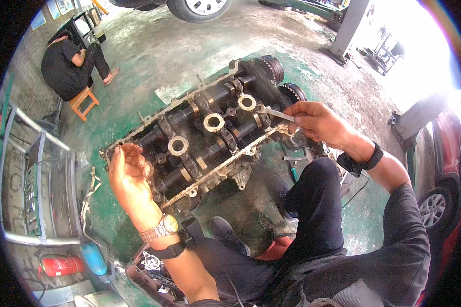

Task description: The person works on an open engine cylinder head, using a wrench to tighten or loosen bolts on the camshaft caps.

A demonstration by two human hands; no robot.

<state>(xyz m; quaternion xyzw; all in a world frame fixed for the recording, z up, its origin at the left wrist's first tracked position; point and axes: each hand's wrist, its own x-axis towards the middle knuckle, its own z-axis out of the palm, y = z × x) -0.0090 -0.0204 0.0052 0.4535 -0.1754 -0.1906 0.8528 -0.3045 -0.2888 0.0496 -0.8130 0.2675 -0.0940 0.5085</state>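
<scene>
A grease-darkened engine cylinder head (205, 166), with its camshafts (176, 118) exposed, lies in front of me, slanting up to the right. Toothed cam gears (292, 92) sit at its far right end. My right hand (317, 123) is closed round the shank of a metal spanner (279, 113). The spanner's jaw points left and lies over the near camshaft, beside a round ring-shaped tube top (247, 102); whether it grips a bolt cannot be seen. At the left end of the cylinder head, my left hand (130, 176) hovers or rests with loosely bent fingers, apparently holding nothing.
A person in dark clothes (66, 66) sits on a wooden stool (84, 102) at the back left. Grey lift posts (349, 30) and a red car (445, 153) stand to the right. A metal rack (38, 179), red cylinder (61, 266) and parts crate (143, 279) are at left.
</scene>
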